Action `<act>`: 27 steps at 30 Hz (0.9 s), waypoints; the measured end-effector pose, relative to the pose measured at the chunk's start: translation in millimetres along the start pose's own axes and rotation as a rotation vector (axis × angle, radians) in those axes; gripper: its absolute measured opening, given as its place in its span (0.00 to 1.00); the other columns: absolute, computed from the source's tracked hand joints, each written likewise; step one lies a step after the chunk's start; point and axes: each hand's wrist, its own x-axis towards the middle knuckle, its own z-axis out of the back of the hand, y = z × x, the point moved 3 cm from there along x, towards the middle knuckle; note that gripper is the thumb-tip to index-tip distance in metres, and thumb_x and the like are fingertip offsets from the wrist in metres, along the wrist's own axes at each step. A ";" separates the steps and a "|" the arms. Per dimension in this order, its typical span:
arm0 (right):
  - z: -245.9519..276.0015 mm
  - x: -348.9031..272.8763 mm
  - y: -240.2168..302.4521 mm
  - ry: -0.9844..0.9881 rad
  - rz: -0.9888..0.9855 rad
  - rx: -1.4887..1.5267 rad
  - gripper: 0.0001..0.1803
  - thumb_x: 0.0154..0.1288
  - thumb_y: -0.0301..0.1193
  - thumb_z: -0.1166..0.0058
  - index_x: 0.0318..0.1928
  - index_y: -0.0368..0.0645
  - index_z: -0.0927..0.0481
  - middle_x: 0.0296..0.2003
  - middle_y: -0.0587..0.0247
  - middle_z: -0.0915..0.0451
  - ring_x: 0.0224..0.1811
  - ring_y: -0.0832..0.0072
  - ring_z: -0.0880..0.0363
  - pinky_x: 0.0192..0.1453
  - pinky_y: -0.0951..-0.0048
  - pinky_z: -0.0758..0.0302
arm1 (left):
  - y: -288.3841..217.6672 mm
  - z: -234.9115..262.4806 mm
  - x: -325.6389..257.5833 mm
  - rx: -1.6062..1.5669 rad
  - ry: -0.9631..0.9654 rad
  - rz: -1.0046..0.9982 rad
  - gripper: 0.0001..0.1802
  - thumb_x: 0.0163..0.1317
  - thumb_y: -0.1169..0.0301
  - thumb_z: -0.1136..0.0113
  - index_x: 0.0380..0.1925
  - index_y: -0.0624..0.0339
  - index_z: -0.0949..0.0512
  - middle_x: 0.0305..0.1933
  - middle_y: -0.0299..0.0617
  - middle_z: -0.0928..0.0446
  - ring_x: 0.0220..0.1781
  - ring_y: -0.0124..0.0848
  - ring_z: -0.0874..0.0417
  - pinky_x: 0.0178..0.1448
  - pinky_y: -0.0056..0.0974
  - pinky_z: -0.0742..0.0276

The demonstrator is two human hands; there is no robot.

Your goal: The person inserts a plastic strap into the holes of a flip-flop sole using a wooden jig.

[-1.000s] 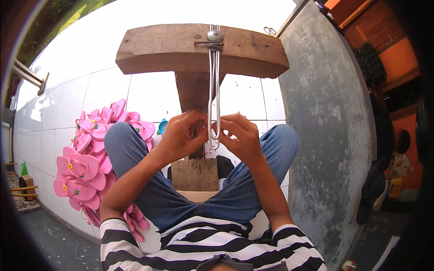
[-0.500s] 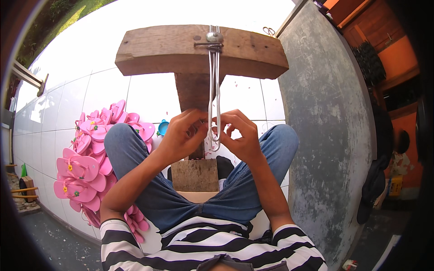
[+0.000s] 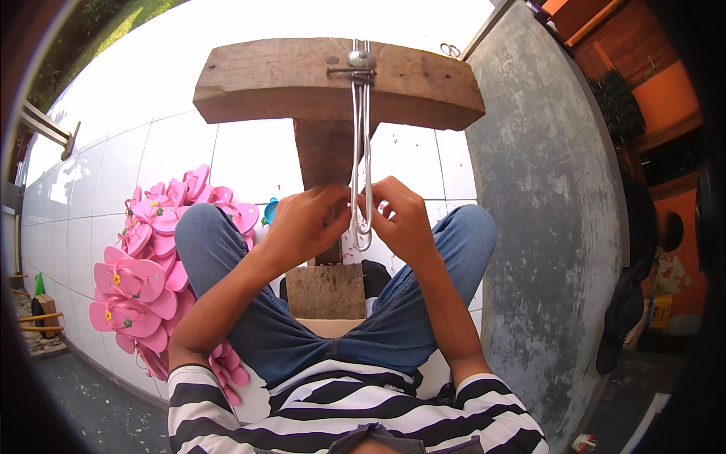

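Note:
A long bent metal wire (image 3: 355, 144) hangs toward me from a T-shaped wooden stand (image 3: 257, 79), fixed by nails at the top crosspiece. Its looped end lies between my hands. On the left of the loop, my left hand (image 3: 302, 223) is closed, with fingertips bent in close to the wire. My right hand (image 3: 404, 223) pinches thumb and forefinger together on the other side, right by the wire. Whatever the fingertips hold is hidden or too small to make out.
Pink flip-flops (image 3: 132, 287) with small flower trims lie heaped on white tiles at my left. A blue dish (image 3: 270, 211) sits beside my left knee. Scissors (image 3: 450, 50) lie beyond the crosspiece. A grey concrete ledge (image 3: 537, 227) runs along my right. Between my legs stands a wooden block (image 3: 325, 293).
The fingers of my left hand have curled in closer together at the wire. My right hand has shifted slightly upward, its fingers drawn in more.

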 end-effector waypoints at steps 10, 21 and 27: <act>-54.4 11.6 -142.6 0.332 -0.339 -0.662 0.07 0.59 0.31 0.43 0.32 0.44 0.14 0.32 0.53 0.14 0.36 0.54 0.15 0.42 0.56 0.19 | 32.6 -25.1 -26.3 0.479 0.684 0.207 0.25 0.65 0.56 0.37 0.56 0.61 0.25 0.36 0.52 0.16 0.40 0.52 0.14 0.45 0.52 0.21; -159.1 -90.0 -237.5 0.224 -0.386 -0.743 0.06 0.63 0.23 0.47 0.40 0.38 0.19 0.40 0.50 0.19 0.43 0.54 0.17 0.42 0.57 0.16 | 4.5 -27.0 -21.8 0.389 0.720 0.113 0.26 0.66 0.53 0.39 0.54 0.61 0.25 0.41 0.53 0.19 0.45 0.51 0.16 0.48 0.52 0.21; -166.9 -117.7 -248.4 0.243 -0.391 -0.698 0.06 0.65 0.24 0.48 0.41 0.40 0.22 0.40 0.52 0.21 0.43 0.54 0.18 0.43 0.58 0.17 | -30.1 -15.5 -26.8 0.520 0.774 -0.101 0.25 0.66 0.53 0.39 0.54 0.60 0.25 0.43 0.51 0.18 0.46 0.46 0.15 0.50 0.48 0.20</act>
